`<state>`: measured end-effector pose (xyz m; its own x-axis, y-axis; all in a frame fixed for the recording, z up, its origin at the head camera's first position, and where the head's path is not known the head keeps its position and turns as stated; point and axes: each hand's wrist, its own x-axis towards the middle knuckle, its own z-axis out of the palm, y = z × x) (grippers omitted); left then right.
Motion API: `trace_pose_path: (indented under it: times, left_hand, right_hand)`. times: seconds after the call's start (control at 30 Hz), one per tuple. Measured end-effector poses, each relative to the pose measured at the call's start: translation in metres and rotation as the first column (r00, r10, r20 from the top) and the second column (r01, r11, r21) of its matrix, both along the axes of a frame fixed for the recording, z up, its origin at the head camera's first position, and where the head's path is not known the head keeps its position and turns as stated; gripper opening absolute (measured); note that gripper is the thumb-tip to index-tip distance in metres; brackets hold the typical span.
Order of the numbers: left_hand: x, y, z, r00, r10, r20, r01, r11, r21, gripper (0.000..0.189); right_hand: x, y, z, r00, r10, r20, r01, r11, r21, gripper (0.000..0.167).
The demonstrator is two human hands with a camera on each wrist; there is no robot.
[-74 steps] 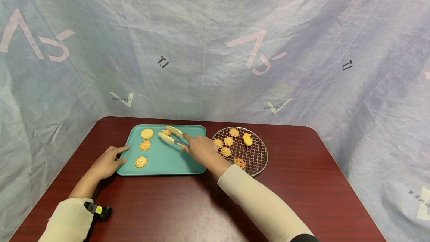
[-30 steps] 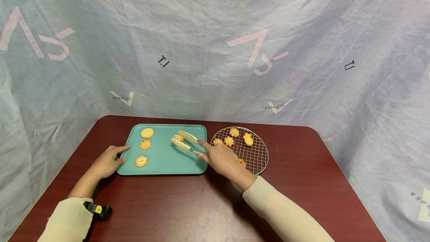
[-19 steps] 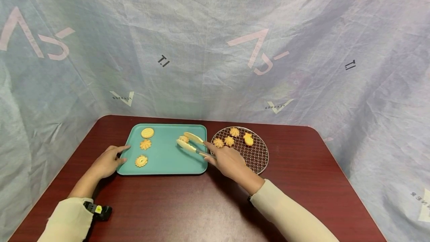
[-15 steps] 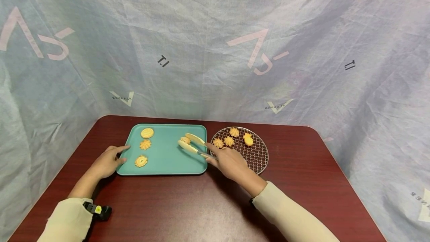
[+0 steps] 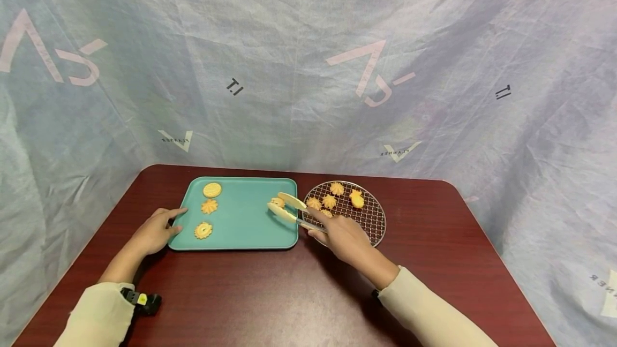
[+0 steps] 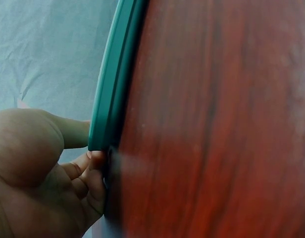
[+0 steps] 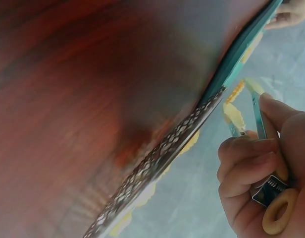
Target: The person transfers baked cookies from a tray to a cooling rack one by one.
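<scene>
My right hand (image 5: 344, 237) grips a pair of tongs (image 5: 292, 201) with pale yellow tips and metal arms. Between the tips is a small golden cookie (image 5: 278, 202), above the right end of the teal tray (image 5: 241, 237). In the right wrist view the fingers (image 7: 246, 171) curl round the tongs' arms, and a tan ring shows at the handle end. My left hand (image 5: 151, 233) holds the tray's left edge; in the left wrist view the thumb reaches the rim and other fingers (image 6: 88, 181) curl below it. Three cookies lie along the tray's left side, including a round cookie (image 5: 212, 190).
Beside the tray on the right stands a round wire rack (image 5: 373, 224) with several cookies, among them a pineapple-shaped cookie (image 5: 356, 200). My right hand covers part of the rack. Both stand on a dark red wooden table (image 5: 434, 250), with a grey cloth (image 5: 299, 68) hanging behind.
My right hand has carried the cookie in the tongs rightward, from the tray's upper middle to its right end. The left hand and the tray have stayed in place.
</scene>
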<state>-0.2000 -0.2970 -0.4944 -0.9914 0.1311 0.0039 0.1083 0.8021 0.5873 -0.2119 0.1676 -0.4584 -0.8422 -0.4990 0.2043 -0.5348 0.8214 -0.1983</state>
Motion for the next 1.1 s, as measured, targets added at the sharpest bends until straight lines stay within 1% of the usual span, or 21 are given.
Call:
trace_pose_path:
  times: [0.27,0.47,0.63,0.8,0.97,1.1]
  left_hand:
    - [0.000,-0.001,-0.001,1.000,-0.003,-0.001,0.003,1.000,-0.001,0.053]
    - [0.000,-0.001,0.000,1.000,-0.001,0.000,0.001,1.000,0.002,0.053]
    - [0.001,0.000,0.000,1.000,-0.002,0.000,0.002,1.000,0.001,0.052]
    - [0.002,0.000,0.000,1.000,-0.002,-0.004,0.002,1.000,0.002,0.052]
    - [0.001,0.000,0.000,1.000,-0.006,-0.009,0.006,1.000,-0.001,0.052]
    - [0.000,-0.001,-0.001,1.000,-0.007,-0.008,0.007,1.000,0.001,0.052]
  right_hand:
    - [0.004,0.020,0.000,0.998,-0.020,-0.054,0.020,1.000,0.010,0.058]
    - [0.009,0.033,0.002,0.998,-0.037,-0.058,0.038,0.999,0.017,0.060]
    - [0.014,0.042,0.003,0.997,-0.044,-0.069,0.044,0.999,-0.002,0.060]
    - [0.018,0.054,0.002,0.996,-0.063,-0.061,0.062,0.998,-0.021,0.058]
    - [0.021,0.066,0.002,0.995,-0.093,-0.024,0.093,0.996,-0.012,0.058]
    - [0.024,0.077,0.002,0.992,-0.127,-0.014,0.127,0.992,-0.004,0.059]
